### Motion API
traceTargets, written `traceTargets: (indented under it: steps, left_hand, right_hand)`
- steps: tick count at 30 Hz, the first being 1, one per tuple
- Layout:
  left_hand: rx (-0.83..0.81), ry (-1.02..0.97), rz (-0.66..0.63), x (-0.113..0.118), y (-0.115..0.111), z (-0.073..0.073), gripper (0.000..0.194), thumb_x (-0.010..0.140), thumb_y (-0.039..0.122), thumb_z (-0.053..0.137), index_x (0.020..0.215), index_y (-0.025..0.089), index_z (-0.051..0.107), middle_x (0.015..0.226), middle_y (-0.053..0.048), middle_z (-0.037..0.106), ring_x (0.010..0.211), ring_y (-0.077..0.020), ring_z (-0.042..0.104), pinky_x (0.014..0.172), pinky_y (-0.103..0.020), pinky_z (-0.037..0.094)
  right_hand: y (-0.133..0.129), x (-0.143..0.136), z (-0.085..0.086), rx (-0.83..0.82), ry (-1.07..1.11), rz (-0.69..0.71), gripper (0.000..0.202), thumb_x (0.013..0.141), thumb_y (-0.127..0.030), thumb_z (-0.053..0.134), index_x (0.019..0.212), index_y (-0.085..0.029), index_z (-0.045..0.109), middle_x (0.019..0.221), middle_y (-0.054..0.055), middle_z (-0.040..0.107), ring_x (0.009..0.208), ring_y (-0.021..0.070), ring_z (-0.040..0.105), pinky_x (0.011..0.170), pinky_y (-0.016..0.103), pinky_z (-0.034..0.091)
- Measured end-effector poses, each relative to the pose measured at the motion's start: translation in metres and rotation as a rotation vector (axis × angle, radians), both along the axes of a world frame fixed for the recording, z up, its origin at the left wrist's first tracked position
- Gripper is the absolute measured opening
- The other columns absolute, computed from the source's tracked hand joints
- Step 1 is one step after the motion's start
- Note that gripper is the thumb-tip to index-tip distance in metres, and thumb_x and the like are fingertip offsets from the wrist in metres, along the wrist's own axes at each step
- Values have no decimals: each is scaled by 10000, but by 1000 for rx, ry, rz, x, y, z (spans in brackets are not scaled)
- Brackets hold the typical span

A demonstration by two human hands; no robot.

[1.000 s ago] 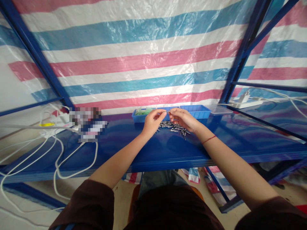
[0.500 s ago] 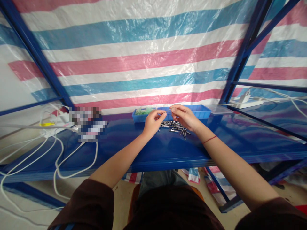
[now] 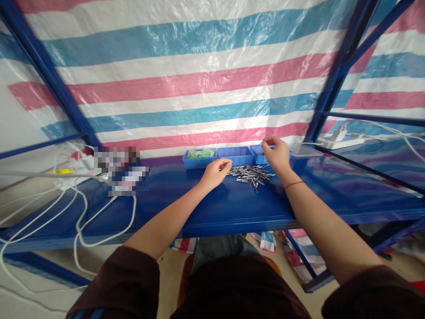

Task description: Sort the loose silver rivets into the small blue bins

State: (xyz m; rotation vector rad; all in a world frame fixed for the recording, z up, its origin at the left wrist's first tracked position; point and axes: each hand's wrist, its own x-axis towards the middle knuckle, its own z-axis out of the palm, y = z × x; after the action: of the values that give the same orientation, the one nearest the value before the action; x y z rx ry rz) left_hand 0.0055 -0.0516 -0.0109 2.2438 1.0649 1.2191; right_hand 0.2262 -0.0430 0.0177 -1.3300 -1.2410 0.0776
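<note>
Pins, thin grey metal ones (image 3: 251, 173), lie heaped between the hands; right hand (image 3: 277, 155) pinches one pin, left hand (image 3: 215, 170) loosely curled, empty.

**A:** Straight ahead, a striped tarp (image 3: 199, 79) fills the back wall: bands of pink, white and blue, glossy, with a bright patch of light low down near the middle.

**B:** And a blue steel frame (image 3: 49, 71) all round it. Slanted posts on the left and on the right, with crossbars running off to both sides.

**A:** Below that, the tabletop (image 3: 206, 208), deep glossy blue, picking up reflections of the stripes.

**B:** White cables (image 3: 79, 230) loop over its left end and hang past the front edge. More run across the right-hand shelf (image 3: 372, 153).

**A:** Underneath, a pale tan floor (image 3: 166, 270), and a scrap of the same striped sheeting between the frame legs.
</note>
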Motion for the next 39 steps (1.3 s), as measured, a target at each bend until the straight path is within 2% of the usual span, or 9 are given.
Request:
traceTargets:
  steps: [2,4,8,15,20,25,29,33,39]
  left_hand:
    - [52,145,-54,-2,-1,-1,209,836,266,504,918,178,675,868,-37,676,788,-141,606,776,-265,468]
    - [114,284,-95,-2,-3,-2,208,831,278,514,909,185,682,873,-39,666,808,-146,604,783,-267,462]
    - [232,463,-103,1,-9,-3,235,823,376,544,926,222,688,928,-36,661,884,-172,602,830,-292,438]
    - [279,621,-76,9,-15,-1,223,880,323,474,884,224,674,930,-34,671,894,-174,598,830,-287,410]
    - [232,698,13,9,-17,1,250,907,321,420,921,208,643,999,-44,652,966,-193,585,822,-306,404]
    - [210,750,32,8,-18,3,262,913,324,409,929,221,649,1013,-41,642,979,-211,572,797,-326,388]
    - [227,734,110,5,-18,3,272,922,316,381,934,208,630,996,-51,632,954,-222,558,791,-354,367]
    - [223,612,226,2,-17,3,270,928,315,360,942,200,604,979,-57,625,968,-228,538,802,-370,361]
    - [68,334,149,3,-9,4,203,900,258,399,925,184,587,943,-49,627,925,-200,555,792,-331,399]
  right_hand:
    - [6,16,-6,-99,-98,-134,254,720,-261,506,906,-146,635,838,95,667,582,182,593,689,366,460]
    - [9,25,-11,-198,-169,-177,366,703,-237,511,1042,-143,613,906,109,669,623,201,604,709,378,452]
    - [9,20,-12,-177,-250,-195,522,701,-270,521,1201,-122,509,970,136,654,787,263,607,757,400,434]
    - [0,-4,-8,-210,-270,-16,500,723,-319,522,1184,-131,479,905,119,658,724,240,584,740,383,428]
    - [-4,-17,-11,-218,-335,152,447,730,-338,530,1132,-145,517,866,108,657,641,208,568,688,363,438]
    - [-10,-28,-10,-229,-433,266,430,743,-321,533,1138,-150,533,881,98,662,620,179,569,686,344,446]
    - [-13,-31,-9,-272,-478,347,284,714,-221,524,968,-147,629,837,73,673,635,165,571,688,326,451]
    - [-14,-35,-9,-300,-423,558,201,647,-168,554,805,-147,676,782,46,677,674,159,584,698,309,458]
    - [-22,-43,-5,-314,-68,783,231,637,-278,672,829,-152,693,789,43,685,699,148,603,694,308,474]
